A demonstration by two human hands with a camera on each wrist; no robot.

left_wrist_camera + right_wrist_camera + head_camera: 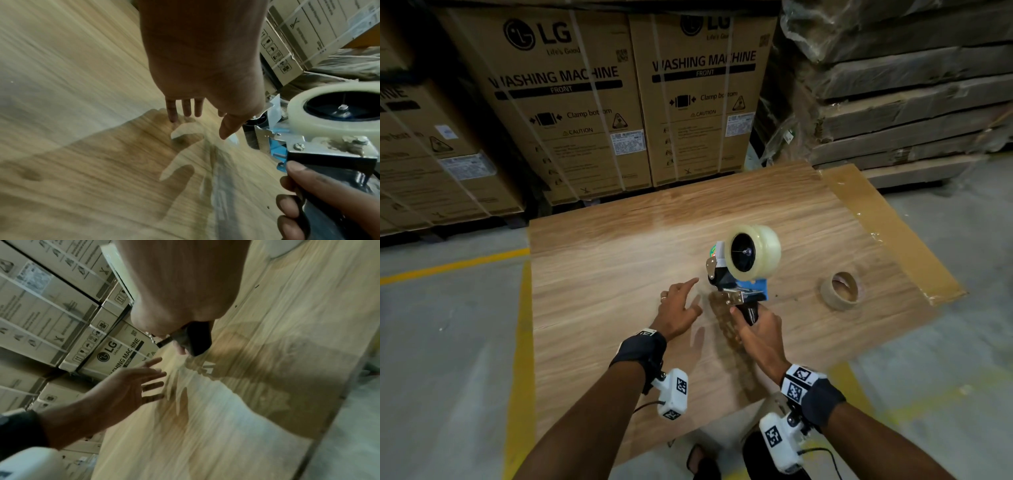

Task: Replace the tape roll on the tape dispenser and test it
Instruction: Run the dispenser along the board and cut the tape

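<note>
My right hand (755, 327) grips the black handle of the tape dispenser (739, 287) and holds it over the wooden board (619, 274). A full clear tape roll (755, 251) sits on its hub, also seen in the left wrist view as the tape roll (320, 116) above the dispenser (320, 149). My left hand (678, 303) hovers open just left of the dispenser's metal front, fingers spread, holding nothing. The left hand (131, 386) shows palm-up in the right wrist view, near the handle (195, 340). An empty brown cardboard core (842, 290) lies on the board to the right.
Stacked LG washing machine cartons (571, 102) stand behind the board. Wrapped flat panels (911, 85) are piled at the back right. A strip of brown tape (883, 226) runs along the board's right edge. Grey floor with yellow lines (458, 263) surrounds the board.
</note>
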